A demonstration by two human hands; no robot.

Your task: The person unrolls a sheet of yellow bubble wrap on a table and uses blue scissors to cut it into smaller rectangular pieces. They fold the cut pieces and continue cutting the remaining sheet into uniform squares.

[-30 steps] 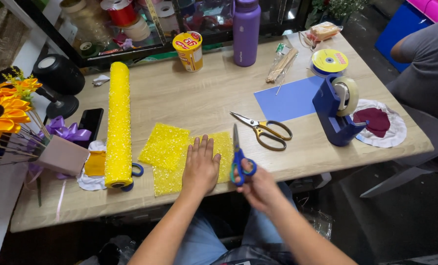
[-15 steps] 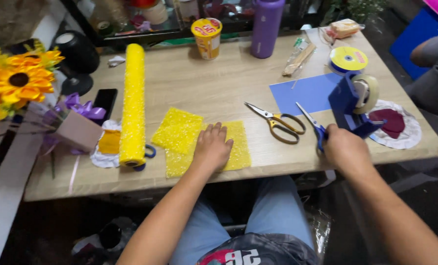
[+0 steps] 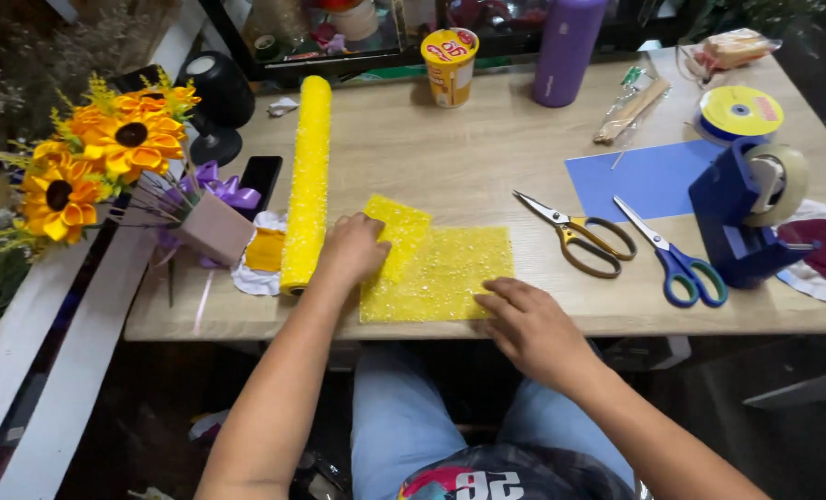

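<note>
While the yellow mesh sheet [image 3: 445,278] is lying flat at the near edge of the tabletop [image 3: 459,148], the left hand [image 3: 353,248] is pressing, fingers together, on its folded left corner, and the right hand [image 3: 531,326] is resting spread on its lower right corner (both empty); the sheet's long axis is running left to right between them.

Bright, even overhead light on the wooden table [image 3: 468,157], soft faint shadows, dim murk below the desk edge, slight wide-angle bending at frame edges, mostly sharp focus
</note>
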